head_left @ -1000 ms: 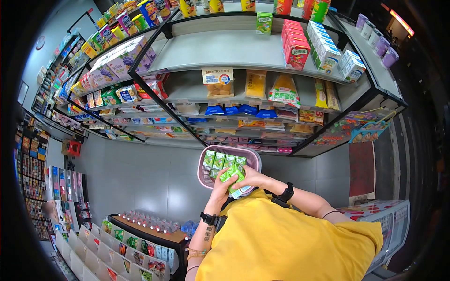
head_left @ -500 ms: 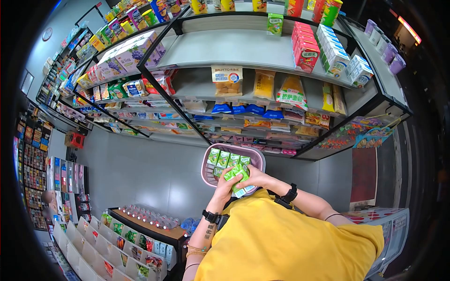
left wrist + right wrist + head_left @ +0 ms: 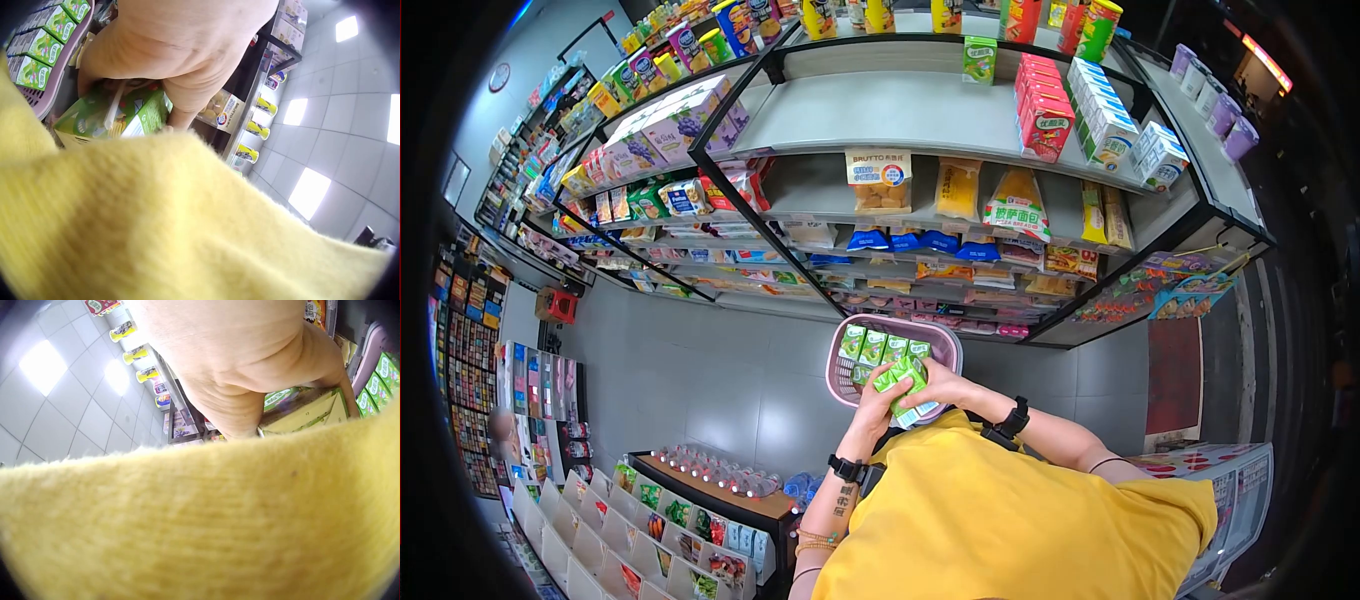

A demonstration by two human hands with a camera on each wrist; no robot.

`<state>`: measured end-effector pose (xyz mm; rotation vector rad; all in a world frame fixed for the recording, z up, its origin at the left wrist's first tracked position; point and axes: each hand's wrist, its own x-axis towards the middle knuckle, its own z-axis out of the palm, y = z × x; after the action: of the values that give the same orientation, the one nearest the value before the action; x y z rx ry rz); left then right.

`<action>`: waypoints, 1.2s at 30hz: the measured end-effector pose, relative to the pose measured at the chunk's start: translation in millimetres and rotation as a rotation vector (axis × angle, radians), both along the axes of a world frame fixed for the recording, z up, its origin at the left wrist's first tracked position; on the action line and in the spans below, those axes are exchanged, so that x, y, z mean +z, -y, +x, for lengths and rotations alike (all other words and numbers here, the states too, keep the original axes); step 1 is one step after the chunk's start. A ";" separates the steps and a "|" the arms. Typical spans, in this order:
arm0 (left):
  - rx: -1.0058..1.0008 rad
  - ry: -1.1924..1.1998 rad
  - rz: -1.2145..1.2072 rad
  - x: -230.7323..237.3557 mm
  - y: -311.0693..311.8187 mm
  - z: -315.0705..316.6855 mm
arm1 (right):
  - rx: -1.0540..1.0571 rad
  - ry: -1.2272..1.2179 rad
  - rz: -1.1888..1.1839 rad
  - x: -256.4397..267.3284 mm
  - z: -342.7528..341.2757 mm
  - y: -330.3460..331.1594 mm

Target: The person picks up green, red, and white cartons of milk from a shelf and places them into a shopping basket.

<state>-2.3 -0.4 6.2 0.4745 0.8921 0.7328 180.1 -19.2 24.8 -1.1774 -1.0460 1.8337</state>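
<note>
Both hands hold green drink cartons [image 3: 907,380] over the near edge of a pink basket [image 3: 837,385]. The left hand [image 3: 874,398] grips them from the left, its thumb across them; the right hand [image 3: 943,384] grips their right side. Several more green cartons [image 3: 873,346] stand in rows in the basket. In the left wrist view the left hand [image 3: 187,44] curls round a green carton [image 3: 134,112] with a straw on its side. The right wrist view shows the right hand [image 3: 237,356] against the cartons [image 3: 312,412], with the yellow shirt covering the lower part.
Beyond the basket stands a shelf unit [image 3: 850,110] with one green carton [image 3: 979,60], red cartons [image 3: 1045,115], white-blue cartons [image 3: 1105,125] and bagged bread [image 3: 880,182]. Bottles [image 3: 715,472] on a low stand and a divided rack [image 3: 620,530] are at the lower left.
The head view has shifted slightly. Both hands keep hold of the cartons over the basket, with little visible movement.
</note>
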 end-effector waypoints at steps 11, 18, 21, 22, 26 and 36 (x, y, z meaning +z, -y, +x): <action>-0.003 0.005 -0.001 3.6 -1.8 2.1 | -0.015 0.068 0.005 -42.6 -0.1 -0.2; 0.000 0.006 0.020 -3.0 -0.9 1.0 | 0.009 0.092 -0.031 -35.4 1.5 -3.2; -0.002 -0.004 0.039 -2.6 -1.1 1.1 | -0.013 0.096 0.031 -33.6 0.5 -1.6; -0.003 -0.005 0.044 -2.7 -1.2 0.9 | -0.016 0.068 0.033 -33.7 0.3 -1.9; -0.009 -0.015 0.055 -3.1 -1.5 0.6 | -0.029 0.012 0.010 -21.0 -0.3 -2.9; -0.014 -0.008 0.031 -8.6 -0.2 0.4 | -0.044 -0.037 0.014 -21.1 -2.4 -0.7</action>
<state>-1.8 -0.2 -2.4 0.5109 0.8854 0.7337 177.8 -18.5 3.8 -1.1454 -1.0035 1.8049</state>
